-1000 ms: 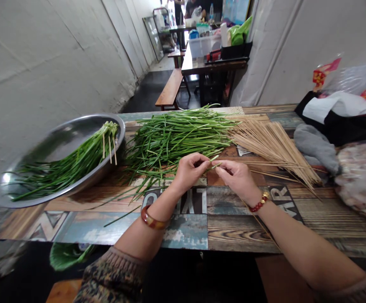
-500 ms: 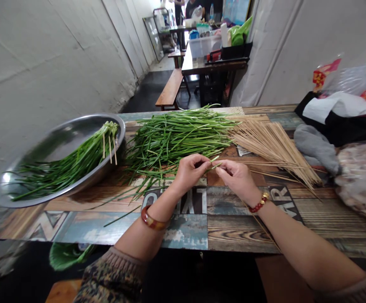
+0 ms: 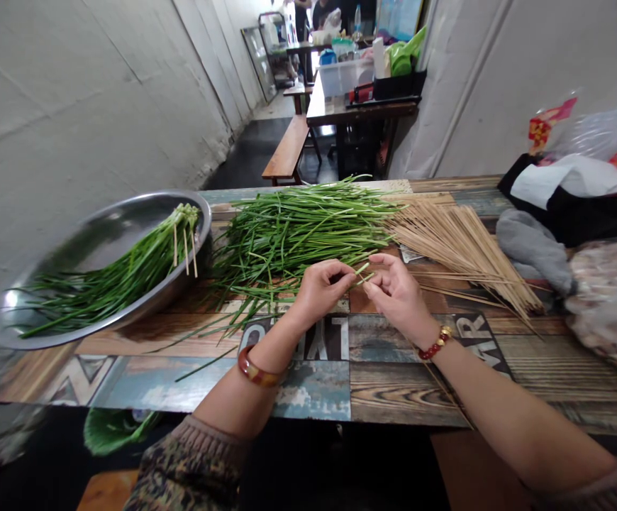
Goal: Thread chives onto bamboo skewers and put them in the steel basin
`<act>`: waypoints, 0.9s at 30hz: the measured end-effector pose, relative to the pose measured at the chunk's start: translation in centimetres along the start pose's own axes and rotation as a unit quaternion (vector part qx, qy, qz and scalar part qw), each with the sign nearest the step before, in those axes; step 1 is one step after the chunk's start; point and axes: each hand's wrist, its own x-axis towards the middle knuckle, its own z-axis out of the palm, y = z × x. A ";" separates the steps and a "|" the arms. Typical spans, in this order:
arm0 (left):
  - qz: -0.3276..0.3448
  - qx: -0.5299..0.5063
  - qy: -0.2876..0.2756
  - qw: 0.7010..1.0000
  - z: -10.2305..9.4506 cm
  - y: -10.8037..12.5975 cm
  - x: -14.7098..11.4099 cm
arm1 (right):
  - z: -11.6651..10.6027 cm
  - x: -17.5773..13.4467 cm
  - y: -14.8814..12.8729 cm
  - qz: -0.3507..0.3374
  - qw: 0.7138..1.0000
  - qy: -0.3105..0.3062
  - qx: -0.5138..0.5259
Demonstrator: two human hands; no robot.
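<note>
The thin green chive stalk (image 3: 362, 270) lay crosswise between both hands, pinched by left fingers (image 3: 347, 278) and right fingers (image 3: 373, 282) alike

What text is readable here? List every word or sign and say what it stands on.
"LY", upside down and part hidden: table print between the hands.
"AR": table print beside the right wrist.
"Z": table print, near left corner.
Red packet, far right: marks too blurred to read.
Far table's containers: too small to read.
</note>
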 end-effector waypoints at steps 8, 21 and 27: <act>0.010 0.010 -0.006 1.000 0.1 0.0 0.1 | 0.3 0.0 0.3 -0.010 1.000 0.005 -0.004; -0.009 -0.058 -0.081 0.995 0.3 0.6 -0.2 | 0.0 0.2 0.1 -0.001 0.999 -0.018 0.045; -0.048 -0.110 -0.148 0.982 -0.2 0.6 -0.4 | -0.1 0.2 0.0 0.003 0.998 -0.032 0.061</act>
